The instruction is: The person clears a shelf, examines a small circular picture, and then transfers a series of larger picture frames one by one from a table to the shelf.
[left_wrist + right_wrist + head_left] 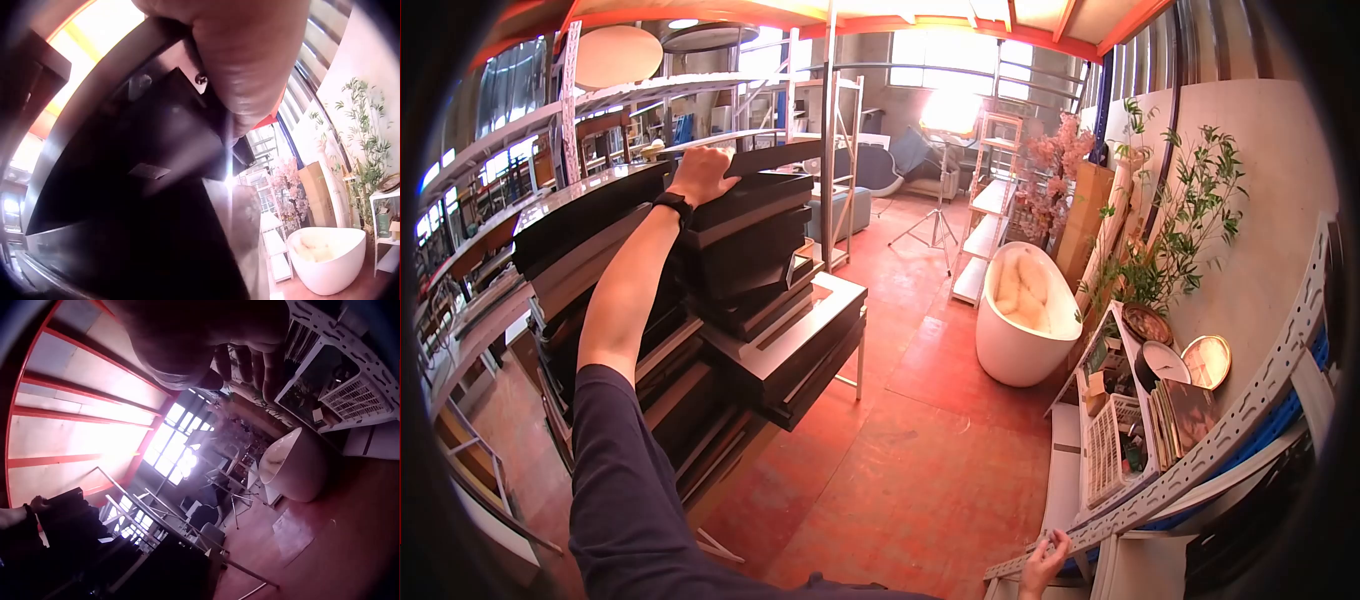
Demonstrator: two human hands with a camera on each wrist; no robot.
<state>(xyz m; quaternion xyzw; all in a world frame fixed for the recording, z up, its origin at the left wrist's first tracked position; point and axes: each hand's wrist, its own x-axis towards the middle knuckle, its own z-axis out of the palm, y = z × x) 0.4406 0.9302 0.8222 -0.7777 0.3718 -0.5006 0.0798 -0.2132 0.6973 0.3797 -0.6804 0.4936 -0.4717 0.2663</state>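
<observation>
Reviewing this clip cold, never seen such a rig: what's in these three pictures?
No robot: a person works bare-handed. The widest view is from a camera worn on the head; the others come from one on each wrist.

The left hand grips the top dark piece of a stack; below it are more pieces, one pale-topped. The right hand is near a perforated metal rail, its fingers loosely bent, apparently holding nothing. Ahead, a white tub stands on the red floor.
</observation>
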